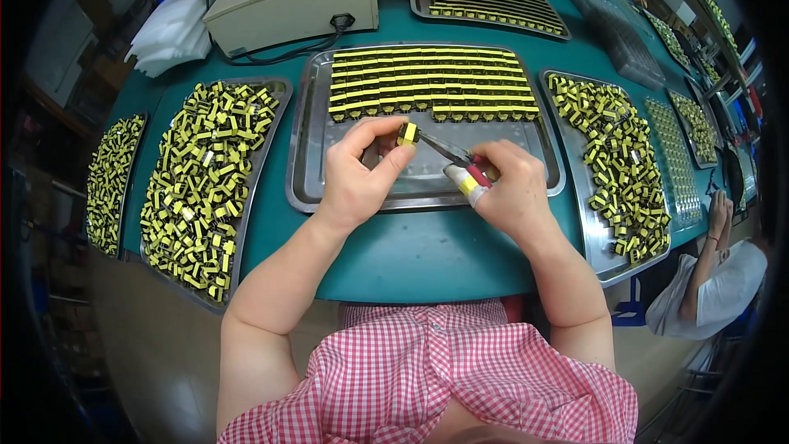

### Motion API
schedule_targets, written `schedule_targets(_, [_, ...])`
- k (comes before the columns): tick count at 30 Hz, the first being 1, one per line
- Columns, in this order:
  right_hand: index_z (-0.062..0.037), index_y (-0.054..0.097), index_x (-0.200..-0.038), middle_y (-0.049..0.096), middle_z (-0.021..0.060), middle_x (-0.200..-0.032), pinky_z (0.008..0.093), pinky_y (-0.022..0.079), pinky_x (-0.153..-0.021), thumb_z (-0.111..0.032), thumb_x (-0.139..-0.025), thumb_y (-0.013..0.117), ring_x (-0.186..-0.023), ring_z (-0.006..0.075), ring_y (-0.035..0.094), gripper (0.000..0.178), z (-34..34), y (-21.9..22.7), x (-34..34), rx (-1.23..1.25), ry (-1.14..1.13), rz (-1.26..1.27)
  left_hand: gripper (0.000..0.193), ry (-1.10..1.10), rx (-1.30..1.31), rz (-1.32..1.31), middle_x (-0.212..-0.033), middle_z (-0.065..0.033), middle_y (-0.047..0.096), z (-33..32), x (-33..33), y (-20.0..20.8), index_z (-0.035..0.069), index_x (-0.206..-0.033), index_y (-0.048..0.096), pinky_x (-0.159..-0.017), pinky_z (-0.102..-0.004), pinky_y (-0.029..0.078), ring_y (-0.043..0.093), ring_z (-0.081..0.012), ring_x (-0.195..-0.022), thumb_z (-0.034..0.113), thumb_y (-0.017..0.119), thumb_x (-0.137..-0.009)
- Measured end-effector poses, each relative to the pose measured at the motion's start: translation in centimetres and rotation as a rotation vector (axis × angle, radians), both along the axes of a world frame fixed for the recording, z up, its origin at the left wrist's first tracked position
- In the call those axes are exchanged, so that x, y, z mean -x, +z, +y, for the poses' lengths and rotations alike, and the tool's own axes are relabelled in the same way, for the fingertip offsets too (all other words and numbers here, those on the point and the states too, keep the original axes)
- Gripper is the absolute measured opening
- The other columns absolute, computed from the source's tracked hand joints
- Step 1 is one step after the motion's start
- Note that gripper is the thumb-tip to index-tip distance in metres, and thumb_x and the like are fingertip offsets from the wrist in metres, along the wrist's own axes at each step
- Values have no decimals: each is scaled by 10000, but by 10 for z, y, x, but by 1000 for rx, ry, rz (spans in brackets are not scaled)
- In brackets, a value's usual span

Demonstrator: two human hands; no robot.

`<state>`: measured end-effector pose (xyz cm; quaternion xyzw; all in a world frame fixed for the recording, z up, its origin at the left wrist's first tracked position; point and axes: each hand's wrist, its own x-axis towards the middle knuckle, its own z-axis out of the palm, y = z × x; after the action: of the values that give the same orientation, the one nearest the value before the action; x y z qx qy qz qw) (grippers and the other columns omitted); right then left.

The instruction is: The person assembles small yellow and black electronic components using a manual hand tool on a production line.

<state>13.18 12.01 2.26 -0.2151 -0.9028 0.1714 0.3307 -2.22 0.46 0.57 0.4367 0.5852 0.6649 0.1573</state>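
Note:
Between the thumb and fingers of my left hand [360, 171] is a small black and yellow transformer [408, 134]. My right hand [515, 187] is closed around a pair of pliers [450, 150] with red handle grips, and one of its fingers is wrapped in white and yellow tape. The tips of the pliers meet the right side of the transformer. Both hands are above the front part of a metal tray [308, 131]. On that tray, rows of like transformers [431, 82] stand side by side, and the nearest row has a gap near its middle.
Metal trays of loose transformers lie left [201, 189] and right [612, 164]. Behind are a beige box-shaped machine [292, 12] with a black cord and another tray of rows [489, 2]. White foam sheets [174, 33] lie back left. A co-worker [711, 288] sits at the right.

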Motion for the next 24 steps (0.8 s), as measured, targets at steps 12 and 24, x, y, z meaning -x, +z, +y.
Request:
schedule_targets(12, [-27, 608, -745, 566, 65, -635, 303, 442, -496, -181, -630, 768, -550, 213, 565, 250, 1, 2, -3, -59, -9, -14, 249, 34, -28, 207, -824, -54, 564, 0, 1, 1, -26, -954, 585, -658, -239, 431, 508, -116, -707, 24, 652, -719])
schedule_targets(24, [-7, 583, -839, 574, 96, -718, 301, 476, -563, -159, -667, 747, -623, 210, 593, 282, 0, -4, 5, 55, -3, 36, 278, -130, 3, -346, -843, -84, 622, 1, 1, -2, -36, -1077, 555, -661, -224, 450, 568, -112, -739, 115, 566, -843])
